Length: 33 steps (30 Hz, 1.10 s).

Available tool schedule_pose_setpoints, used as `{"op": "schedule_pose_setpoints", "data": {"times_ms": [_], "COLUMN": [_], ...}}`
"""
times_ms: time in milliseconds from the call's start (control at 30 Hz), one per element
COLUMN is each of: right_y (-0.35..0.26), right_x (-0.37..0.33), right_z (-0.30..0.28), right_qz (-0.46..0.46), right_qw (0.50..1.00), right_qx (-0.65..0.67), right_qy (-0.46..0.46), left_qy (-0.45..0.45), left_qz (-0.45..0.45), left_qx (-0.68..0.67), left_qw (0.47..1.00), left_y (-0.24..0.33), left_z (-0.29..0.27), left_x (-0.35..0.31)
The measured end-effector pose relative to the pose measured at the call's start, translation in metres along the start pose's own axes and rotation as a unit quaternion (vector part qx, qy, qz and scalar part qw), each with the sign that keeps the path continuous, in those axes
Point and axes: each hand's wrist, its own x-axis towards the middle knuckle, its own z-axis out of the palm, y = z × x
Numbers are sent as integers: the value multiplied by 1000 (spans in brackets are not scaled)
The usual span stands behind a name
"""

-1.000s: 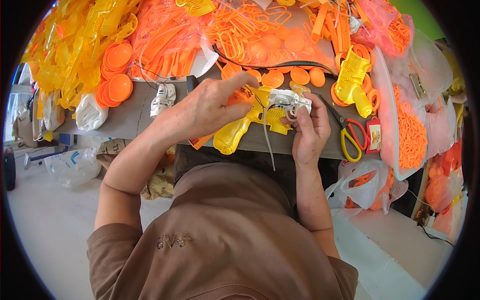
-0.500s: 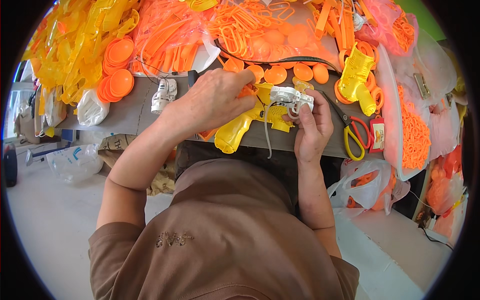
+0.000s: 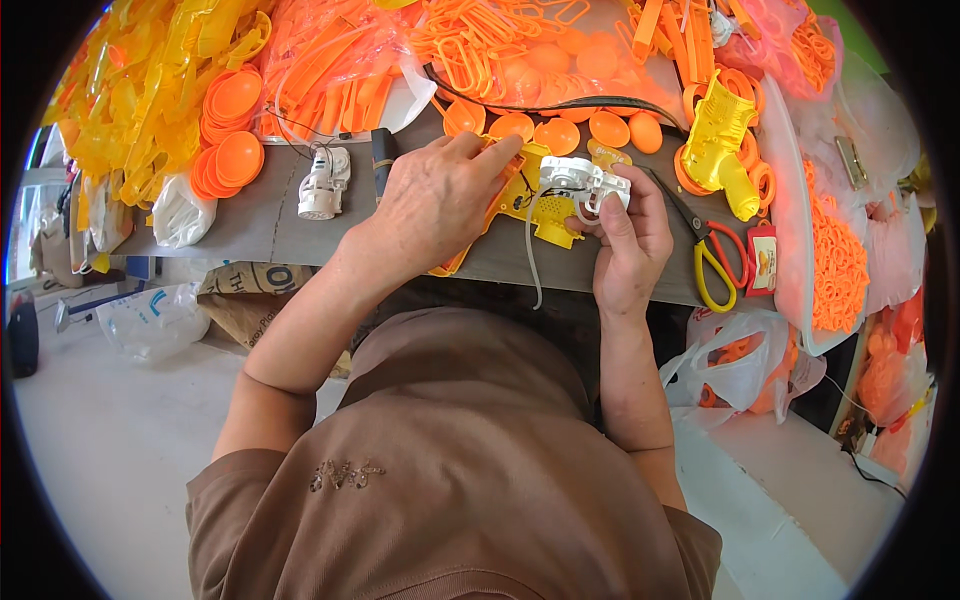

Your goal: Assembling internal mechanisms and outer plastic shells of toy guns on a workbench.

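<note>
My left hand (image 3: 432, 202) is closed over a yellow plastic gun-shaped shell half (image 3: 516, 196) at the table's front edge. An orange edge shows along the shell beside the fingers; the palm hides the rest. In a pinch between thumb and fingers, my right hand (image 3: 634, 238) holds a white plastic mechanism (image 3: 568, 174) just above the shell's right end. From it a thin pale tube (image 3: 530, 250) hangs past the table edge, and dark wires run toward the shell. A second white mechanism with wires (image 3: 323, 184) stands to the left of my left hand.
Scissors with red and yellow handles (image 3: 718, 262) lie right of my right hand, near another yellow shell (image 3: 717, 135). Orange round cups (image 3: 557, 137) line the back. Yellow parts (image 3: 165, 110) are heaped at left. A clear bin (image 3: 790, 220) holds orange rings at right.
My left hand has come down over the yellow shell, which has turned and is now mostly covered. The right hand still holds the white mechanism, slightly tilted.
</note>
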Motion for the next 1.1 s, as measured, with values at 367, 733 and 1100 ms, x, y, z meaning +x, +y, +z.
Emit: {"op": "schedule_pose_setpoints", "data": {"times_ms": [367,733,1100], "right_y": [-5,-22,-37], "right_x": [5,14,27], "right_z": [-3,3,10], "right_qz": [30,107,151], "right_qw": [999,992,968], "right_qx": [39,62,-130], "right_qy": [0,-28,-151], "left_qy": [16,105,85], "left_qz": [-49,-17,-13], "left_qx": [-14,-181,-257], "left_qw": [999,978,963], "left_y": [4,14,10], "left_z": [8,-7,5], "left_x": [-5,1,7]}}
